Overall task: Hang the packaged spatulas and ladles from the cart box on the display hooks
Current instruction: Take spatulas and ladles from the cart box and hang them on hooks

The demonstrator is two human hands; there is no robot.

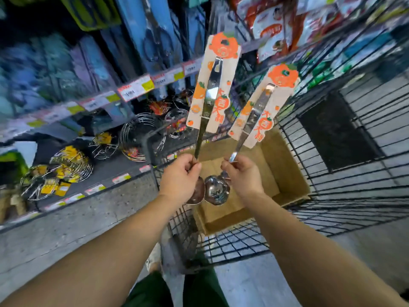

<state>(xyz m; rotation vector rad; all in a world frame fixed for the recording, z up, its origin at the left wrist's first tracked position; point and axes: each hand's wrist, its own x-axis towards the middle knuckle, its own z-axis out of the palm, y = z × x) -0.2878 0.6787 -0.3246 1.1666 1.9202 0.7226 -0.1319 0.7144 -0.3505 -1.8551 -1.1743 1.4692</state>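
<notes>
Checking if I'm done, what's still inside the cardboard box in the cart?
The visible floor of the cardboard box looks bare; the left hand, right hand and the two ladles they hold hide its near part.

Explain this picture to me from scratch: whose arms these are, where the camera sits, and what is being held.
There is no machine here. The one picture comes from a camera worn on a person's head, looking down at their bare arms. The left hand pinches the handle of one carded ladle; the right hand pinches another ladle. Both point card-end up, bowls down by the hands. Below sits a cardboard box in a wire cart. To the left, blurred store shelves carry price tags and wire baskets.
</notes>
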